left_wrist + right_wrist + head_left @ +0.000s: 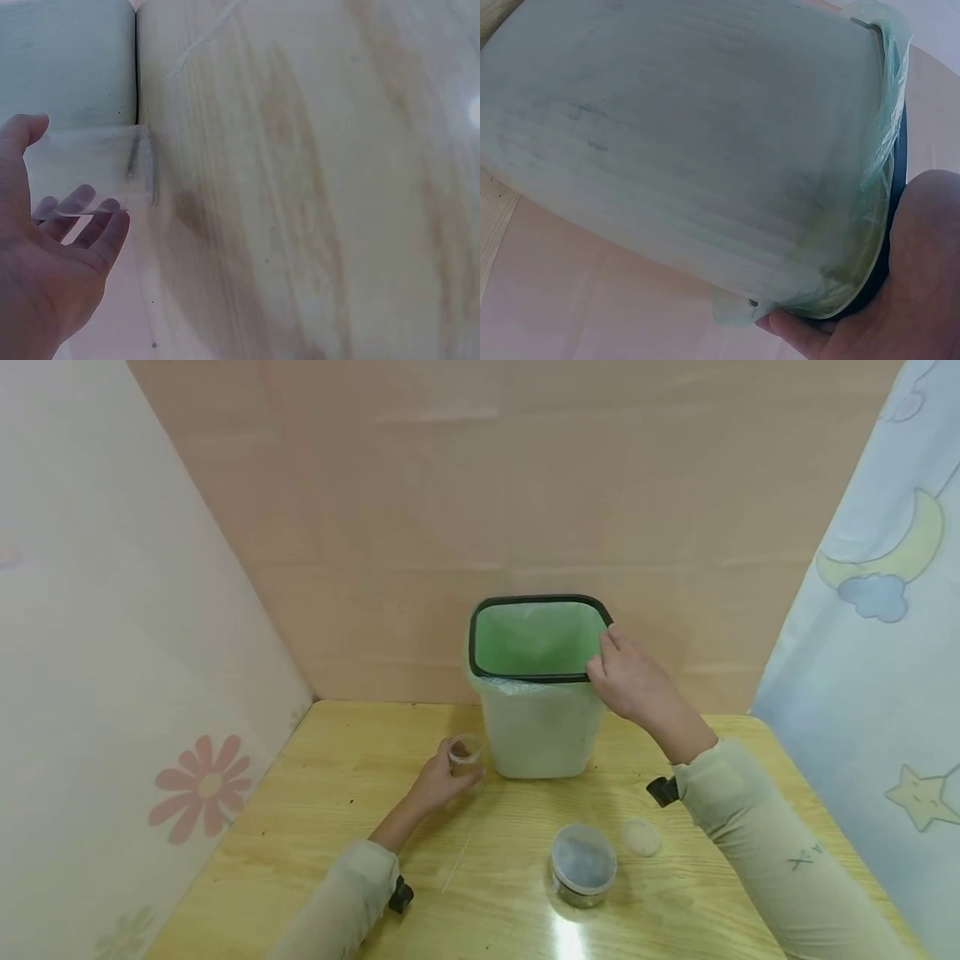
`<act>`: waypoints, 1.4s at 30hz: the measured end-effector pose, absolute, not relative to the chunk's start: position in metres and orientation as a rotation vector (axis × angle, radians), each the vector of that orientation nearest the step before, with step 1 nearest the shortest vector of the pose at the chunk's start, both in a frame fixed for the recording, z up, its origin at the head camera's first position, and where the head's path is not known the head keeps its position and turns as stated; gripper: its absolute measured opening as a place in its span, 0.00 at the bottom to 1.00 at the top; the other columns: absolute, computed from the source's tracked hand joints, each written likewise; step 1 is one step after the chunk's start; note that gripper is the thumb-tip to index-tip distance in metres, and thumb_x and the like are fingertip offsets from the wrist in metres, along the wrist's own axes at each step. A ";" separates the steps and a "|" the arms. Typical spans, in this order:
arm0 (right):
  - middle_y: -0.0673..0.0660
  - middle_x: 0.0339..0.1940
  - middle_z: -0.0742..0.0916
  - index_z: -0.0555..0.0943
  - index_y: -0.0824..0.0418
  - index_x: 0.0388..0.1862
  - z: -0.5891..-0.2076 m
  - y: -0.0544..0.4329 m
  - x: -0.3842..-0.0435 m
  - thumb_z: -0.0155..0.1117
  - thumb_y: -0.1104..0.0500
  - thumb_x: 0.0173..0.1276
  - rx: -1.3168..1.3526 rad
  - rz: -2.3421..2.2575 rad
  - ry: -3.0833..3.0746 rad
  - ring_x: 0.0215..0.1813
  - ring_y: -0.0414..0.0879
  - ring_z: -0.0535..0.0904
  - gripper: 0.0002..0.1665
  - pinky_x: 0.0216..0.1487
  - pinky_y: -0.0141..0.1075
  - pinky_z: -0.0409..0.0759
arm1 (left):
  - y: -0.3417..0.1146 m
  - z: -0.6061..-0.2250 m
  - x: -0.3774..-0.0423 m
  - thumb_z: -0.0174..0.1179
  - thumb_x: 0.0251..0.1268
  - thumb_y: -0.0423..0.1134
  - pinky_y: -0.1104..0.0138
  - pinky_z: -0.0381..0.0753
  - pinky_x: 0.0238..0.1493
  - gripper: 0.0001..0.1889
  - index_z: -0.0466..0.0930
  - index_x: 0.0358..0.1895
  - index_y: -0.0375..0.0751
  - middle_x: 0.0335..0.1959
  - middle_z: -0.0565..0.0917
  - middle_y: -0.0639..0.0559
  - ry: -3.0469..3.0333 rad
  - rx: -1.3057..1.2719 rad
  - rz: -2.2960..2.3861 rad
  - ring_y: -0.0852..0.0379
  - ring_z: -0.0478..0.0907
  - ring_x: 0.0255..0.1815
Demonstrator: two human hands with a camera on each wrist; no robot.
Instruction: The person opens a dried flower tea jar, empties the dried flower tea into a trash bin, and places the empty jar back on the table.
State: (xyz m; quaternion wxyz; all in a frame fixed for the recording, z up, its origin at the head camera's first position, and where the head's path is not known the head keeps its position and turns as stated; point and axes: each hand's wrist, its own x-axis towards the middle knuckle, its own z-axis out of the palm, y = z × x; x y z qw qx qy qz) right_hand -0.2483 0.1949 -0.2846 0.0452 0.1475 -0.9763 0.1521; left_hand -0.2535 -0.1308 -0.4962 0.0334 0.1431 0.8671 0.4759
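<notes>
A pale waste bin (542,735) stands at the back of the wooden table, lined with a green plastic bag (536,635) under a black rim ring (529,678). My right hand (637,681) grips the ring at the bin's right front corner. In the right wrist view, the thumb and fingers (799,334) close around the ring and the bag's edge. To the bin's left, my left hand (437,783) holds a clear plastic cup (467,752), thumb on one side and fingers on the other. The left wrist view shows this see-through cup (94,169) close beside the bin wall.
Nearer the front of the table (360,752) stands a round tub (583,864) with a grey top. A translucent round disc (641,837) lies right of it, and a thin whitish strip (456,864) lies to its left. Walls close in the table's back and sides.
</notes>
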 end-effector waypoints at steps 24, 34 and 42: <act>0.74 0.81 0.50 0.47 0.78 0.78 -0.282 0.192 -0.249 0.22 0.51 0.80 0.442 0.510 -2.980 0.82 0.67 0.41 0.39 0.79 0.60 0.43 | -0.136 -0.484 -0.245 0.75 0.57 0.54 0.44 0.76 0.62 0.48 0.59 0.73 0.34 0.65 0.75 0.39 2.663 0.358 1.419 0.37 0.72 0.66; 0.74 0.82 0.49 0.47 0.77 0.79 -0.284 0.192 -0.250 0.22 0.49 0.80 0.417 0.535 -2.978 0.82 0.68 0.42 0.41 0.79 0.60 0.43 | -0.143 -0.477 -0.238 0.75 0.55 0.57 0.46 0.77 0.60 0.51 0.59 0.75 0.35 0.65 0.73 0.41 2.679 0.381 1.368 0.41 0.71 0.65; 0.72 0.82 0.48 0.45 0.76 0.80 -0.286 0.194 -0.252 0.22 0.45 0.80 0.384 0.587 -2.965 0.82 0.67 0.40 0.42 0.79 0.59 0.42 | -0.147 -0.470 -0.232 0.76 0.55 0.56 0.45 0.77 0.60 0.49 0.61 0.73 0.35 0.65 0.72 0.41 2.713 0.377 1.363 0.40 0.70 0.66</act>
